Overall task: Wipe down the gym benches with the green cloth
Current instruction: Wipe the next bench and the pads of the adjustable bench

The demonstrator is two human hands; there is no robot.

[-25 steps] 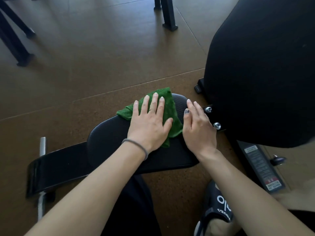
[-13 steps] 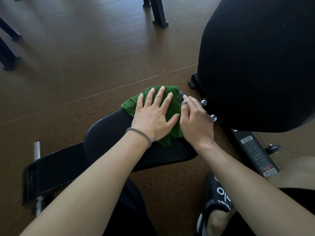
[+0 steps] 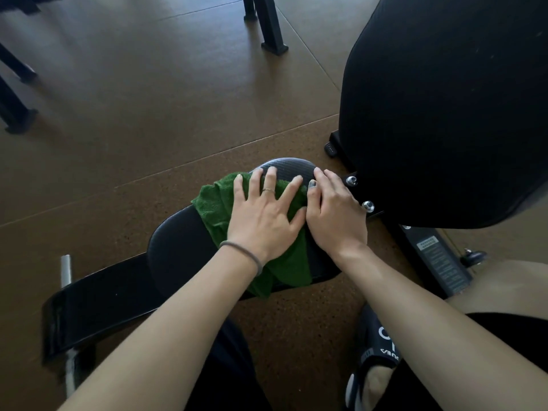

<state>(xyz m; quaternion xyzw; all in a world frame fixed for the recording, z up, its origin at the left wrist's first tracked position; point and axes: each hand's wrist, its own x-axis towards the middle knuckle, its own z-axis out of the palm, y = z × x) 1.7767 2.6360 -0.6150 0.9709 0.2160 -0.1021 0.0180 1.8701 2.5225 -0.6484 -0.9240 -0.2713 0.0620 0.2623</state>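
The green cloth [image 3: 218, 204] lies across the black seat pad [image 3: 178, 247] of a low gym bench in the middle of the view. My left hand [image 3: 264, 216] presses flat on the cloth with its fingers spread, and two fingertips reach past the cloth onto the bare pad. Just to its right, my right hand [image 3: 333, 216] rests flat on the pad beside the cloth, its thumb touching the cloth's edge. The raised black backrest pad [image 3: 444, 114] fills the upper right.
Brown rubber floor surrounds the bench. A black footrest pad [image 3: 98, 298] with a metal bar [image 3: 65, 269] sits at the lower left. The bench frame with a label [image 3: 439, 262] runs at the right. Black equipment legs [image 3: 271, 28] stand at the top. My sandalled foot [image 3: 373, 360] is at the bottom right.
Both hands slid with the cloth toward the pad's near edge; the cloth now drapes over that edge, and the pad's far end is uncovered.
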